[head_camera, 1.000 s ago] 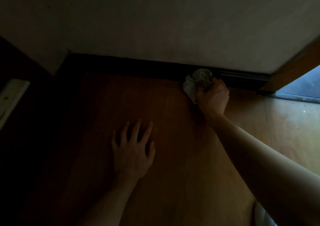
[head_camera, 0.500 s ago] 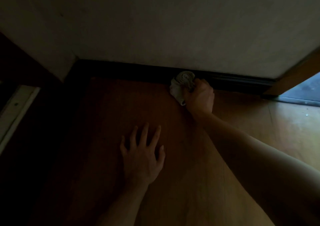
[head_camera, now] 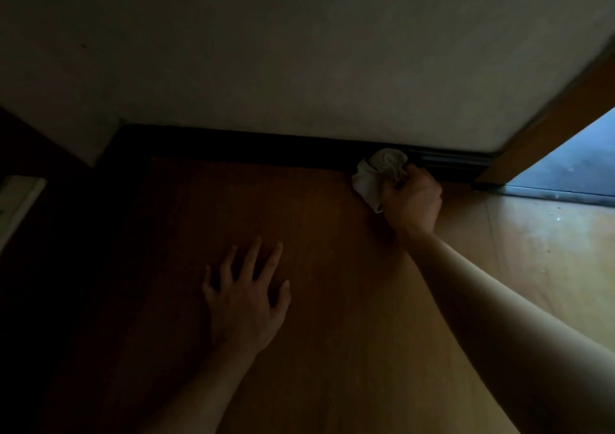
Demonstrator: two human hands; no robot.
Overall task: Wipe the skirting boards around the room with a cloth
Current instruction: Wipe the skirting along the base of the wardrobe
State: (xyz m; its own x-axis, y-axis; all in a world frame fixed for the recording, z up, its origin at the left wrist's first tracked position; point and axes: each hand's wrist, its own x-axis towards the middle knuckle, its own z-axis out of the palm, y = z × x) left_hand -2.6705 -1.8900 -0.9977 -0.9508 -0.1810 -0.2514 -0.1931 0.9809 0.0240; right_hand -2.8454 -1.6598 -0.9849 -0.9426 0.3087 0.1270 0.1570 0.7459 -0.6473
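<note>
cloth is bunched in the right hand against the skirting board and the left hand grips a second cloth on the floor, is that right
Not quite. The head view shows the left hand holding nothing: its fingers are spread on the wood floor. The rest stands: the right hand grips the bunched cloth against the dark skirting board.

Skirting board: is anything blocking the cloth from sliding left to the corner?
Nothing visible does. The right hand holds the cloth against the skirting board, and the stretch left to the corner shows no object, though it is very dark. The left hand lies flat on the floor, back from the board.
</note>
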